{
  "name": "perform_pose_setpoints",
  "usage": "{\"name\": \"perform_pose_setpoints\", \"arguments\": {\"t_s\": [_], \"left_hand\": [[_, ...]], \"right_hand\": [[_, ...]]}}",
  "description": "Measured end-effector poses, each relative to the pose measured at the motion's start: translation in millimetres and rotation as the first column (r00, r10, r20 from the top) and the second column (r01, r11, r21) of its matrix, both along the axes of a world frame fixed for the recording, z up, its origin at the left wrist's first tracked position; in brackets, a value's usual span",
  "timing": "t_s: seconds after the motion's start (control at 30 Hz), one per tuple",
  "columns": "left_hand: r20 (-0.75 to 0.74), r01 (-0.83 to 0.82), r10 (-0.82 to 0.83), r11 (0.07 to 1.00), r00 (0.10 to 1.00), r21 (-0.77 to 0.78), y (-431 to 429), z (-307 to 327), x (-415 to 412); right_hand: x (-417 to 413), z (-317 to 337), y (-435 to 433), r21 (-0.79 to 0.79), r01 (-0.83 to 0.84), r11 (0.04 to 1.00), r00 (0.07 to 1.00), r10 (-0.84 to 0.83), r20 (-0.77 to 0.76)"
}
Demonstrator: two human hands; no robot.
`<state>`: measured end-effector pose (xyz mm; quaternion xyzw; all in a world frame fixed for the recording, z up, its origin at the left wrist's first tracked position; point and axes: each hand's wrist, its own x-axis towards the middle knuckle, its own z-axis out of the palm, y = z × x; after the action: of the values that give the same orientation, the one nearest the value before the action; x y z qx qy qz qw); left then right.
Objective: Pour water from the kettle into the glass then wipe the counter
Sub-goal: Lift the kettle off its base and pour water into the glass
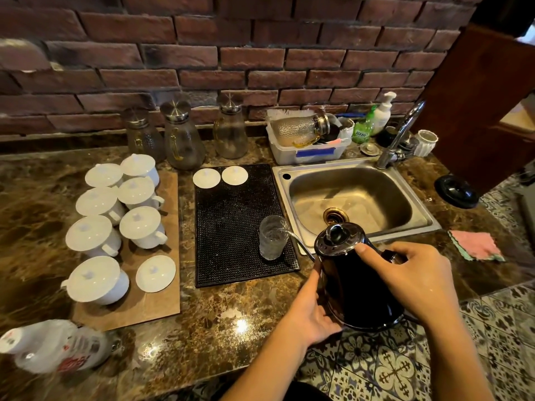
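While both hands grip the tilted kettle [351, 273], its spout reaches up-left over the glass [273, 237], the cloth [474, 245] nearer the right hand [411, 277].

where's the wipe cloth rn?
The pink cloth lies flat on the counter at the right of the head view, just right of the sink, untouched by either hand.

White lidded cups [115, 215] crowd a board; three carafes [182, 137] (apparently empty) line the brick wall [260, 53].
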<state>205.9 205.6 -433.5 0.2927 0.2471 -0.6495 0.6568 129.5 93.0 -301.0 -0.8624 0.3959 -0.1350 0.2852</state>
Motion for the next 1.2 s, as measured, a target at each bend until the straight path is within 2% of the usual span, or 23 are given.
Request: {"name": "perform_pose_setpoints", "arguments": {"t_s": [0.23,0.5,0.63,0.87,1.2], "left_hand": [[-0.022,0.008,-0.009,0.999,1.000,-0.051,-1,3,1],[0.014,0.035,-0.034,0.996,0.999,-0.083,-5,11,0],[-0.015,0.016,-0.018,0.993,1.000,-0.116,-7,15,-2],[-0.002,0.028,-0.029,0.986,1.000,-0.165,-9,24,-7],[0.023,0.053,-0.050,0.980,0.998,-0.193,-8,28,-10]], "right_hand": [[-1,11,5,0.000,0.016,1.000,1.000,-0.016,0.006],[-4,28,12,-0.050,0.010,0.999,0.997,-0.006,0.078],[-6,36,15,-0.071,0.019,0.997,0.994,-0.011,0.106],[-8,53,20,-0.160,-0.001,0.987,0.993,0.020,0.116],[-12,58,20,-0.139,0.006,0.990,0.993,0.010,0.114]]}}
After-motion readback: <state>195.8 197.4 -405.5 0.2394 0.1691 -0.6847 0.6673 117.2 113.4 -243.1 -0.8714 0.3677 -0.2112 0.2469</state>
